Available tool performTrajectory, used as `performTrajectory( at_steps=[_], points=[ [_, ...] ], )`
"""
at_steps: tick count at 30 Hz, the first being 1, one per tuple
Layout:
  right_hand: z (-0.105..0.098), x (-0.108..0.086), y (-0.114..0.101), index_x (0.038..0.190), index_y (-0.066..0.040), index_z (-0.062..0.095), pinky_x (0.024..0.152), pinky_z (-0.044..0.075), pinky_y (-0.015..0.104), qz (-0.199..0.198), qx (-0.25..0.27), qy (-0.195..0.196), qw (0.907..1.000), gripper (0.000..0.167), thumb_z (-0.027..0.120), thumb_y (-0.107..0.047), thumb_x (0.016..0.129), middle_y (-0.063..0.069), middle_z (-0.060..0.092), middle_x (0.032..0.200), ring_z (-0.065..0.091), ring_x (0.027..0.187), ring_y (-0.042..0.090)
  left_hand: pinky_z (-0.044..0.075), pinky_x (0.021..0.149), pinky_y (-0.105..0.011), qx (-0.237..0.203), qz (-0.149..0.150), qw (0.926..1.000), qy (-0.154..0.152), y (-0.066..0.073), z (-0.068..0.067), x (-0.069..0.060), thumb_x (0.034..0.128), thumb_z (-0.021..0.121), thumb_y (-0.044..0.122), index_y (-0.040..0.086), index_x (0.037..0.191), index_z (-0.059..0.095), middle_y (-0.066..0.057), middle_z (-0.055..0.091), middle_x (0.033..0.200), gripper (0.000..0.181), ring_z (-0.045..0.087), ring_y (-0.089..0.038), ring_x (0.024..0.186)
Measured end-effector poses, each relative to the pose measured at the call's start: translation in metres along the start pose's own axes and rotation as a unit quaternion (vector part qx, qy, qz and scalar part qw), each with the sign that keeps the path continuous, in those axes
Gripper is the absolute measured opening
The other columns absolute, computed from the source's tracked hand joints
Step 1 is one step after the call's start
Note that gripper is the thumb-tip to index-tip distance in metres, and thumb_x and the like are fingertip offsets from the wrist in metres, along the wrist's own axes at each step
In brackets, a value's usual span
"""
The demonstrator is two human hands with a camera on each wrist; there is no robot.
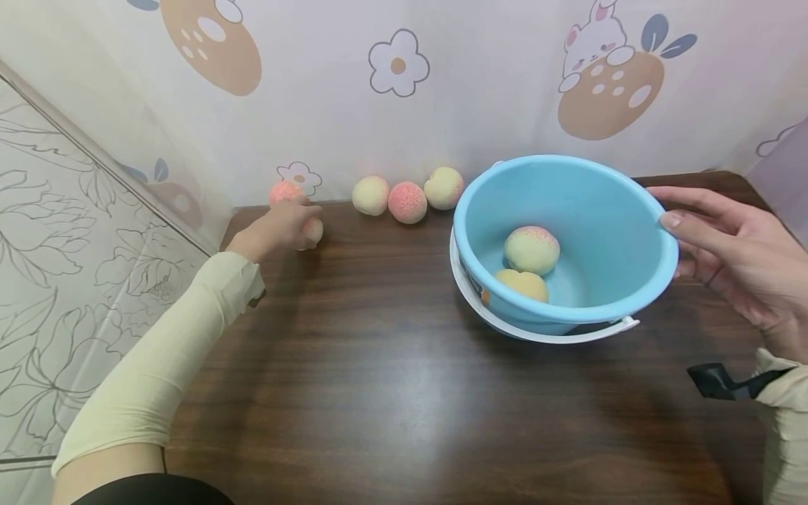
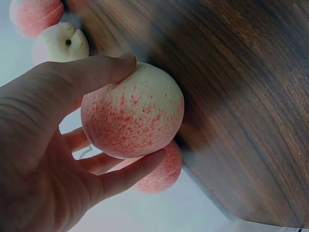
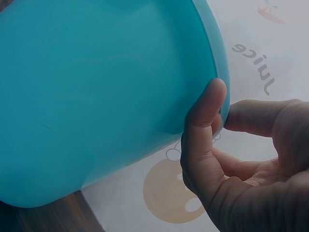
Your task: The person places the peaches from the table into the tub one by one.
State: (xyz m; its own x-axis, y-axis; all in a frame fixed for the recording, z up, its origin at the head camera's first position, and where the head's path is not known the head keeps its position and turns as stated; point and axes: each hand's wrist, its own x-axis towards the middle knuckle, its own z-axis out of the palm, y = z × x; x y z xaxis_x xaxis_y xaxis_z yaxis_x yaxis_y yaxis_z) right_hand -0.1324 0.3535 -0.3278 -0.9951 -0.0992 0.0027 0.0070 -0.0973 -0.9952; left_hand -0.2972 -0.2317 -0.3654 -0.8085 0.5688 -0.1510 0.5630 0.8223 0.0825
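At the back left of the table, my left hand holds a pale peach with red speckles, thumb on one side and fingers around the other. Right behind it is a pinker peach, partly covered by the held one in the left wrist view. A light blue bucket stands on the right, and my right hand pinches its rim between thumb and fingers. Inside the bucket lie a pale peach with a pink top and a yellowish one, partly hidden by the near rim.
Along the table's back edge sit a pale peach, a pink one and a yellowish one. The bucket's white handle hangs on its near side. A printed curtain backs the dark wooden table.
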Motion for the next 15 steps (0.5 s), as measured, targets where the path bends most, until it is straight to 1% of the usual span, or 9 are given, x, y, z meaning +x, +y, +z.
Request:
performTrajectory(
  at_steps=[5,8,12,15],
  points=[
    [0.002,0.000,-0.001,0.141,-0.014,0.061,0.057,0.061,0.033,0.003,-0.007,0.015,0.9999,0.043,0.051,0.006,0.104,-0.002,0.077,0.117,0.079,0.078,0.018,0.047,0.090,-0.050,-0.013,-0.021,0.9996,-0.014,0.002,-0.001,-0.002,0.0842,0.063,0.006,-0.004,0.132,0.062,-0.025,0.058,0.124,0.048,0.052,-0.036,0.098],
    [0.001,0.001,0.001,0.143,-0.013,0.060,0.057,0.061,0.033,-0.001,-0.004,0.008,1.0000,0.044,0.052,0.006,0.104,-0.002,0.077,0.118,0.079,0.078,0.019,0.047,0.091,-0.051,-0.011,-0.030,0.9993,-0.019,0.005,-0.002,-0.002,0.0849,0.067,0.010,-0.002,0.135,0.061,-0.024,0.057,0.127,0.052,0.051,-0.038,0.103],
    [0.001,0.002,0.001,0.143,-0.013,0.060,0.056,0.061,0.033,-0.001,-0.007,0.007,0.9999,0.043,0.052,0.005,0.104,-0.001,0.077,0.117,0.079,0.077,0.019,0.049,0.092,-0.053,0.012,-0.048,0.9984,-0.027,0.013,-0.005,-0.001,0.0850,0.076,0.022,0.003,0.141,0.059,-0.022,0.055,0.132,0.062,0.049,-0.041,0.113],
    [0.001,0.001,0.001,0.142,-0.013,0.060,0.056,0.061,0.033,0.001,-0.010,0.012,0.9999,0.043,0.052,0.005,0.104,-0.001,0.077,0.116,0.079,0.077,0.019,0.051,0.091,-0.056,0.035,-0.057,0.9973,-0.030,0.021,-0.008,0.002,0.0860,0.075,0.030,0.006,0.145,0.057,-0.022,0.055,0.134,0.066,0.048,-0.044,0.116]
  ],
)
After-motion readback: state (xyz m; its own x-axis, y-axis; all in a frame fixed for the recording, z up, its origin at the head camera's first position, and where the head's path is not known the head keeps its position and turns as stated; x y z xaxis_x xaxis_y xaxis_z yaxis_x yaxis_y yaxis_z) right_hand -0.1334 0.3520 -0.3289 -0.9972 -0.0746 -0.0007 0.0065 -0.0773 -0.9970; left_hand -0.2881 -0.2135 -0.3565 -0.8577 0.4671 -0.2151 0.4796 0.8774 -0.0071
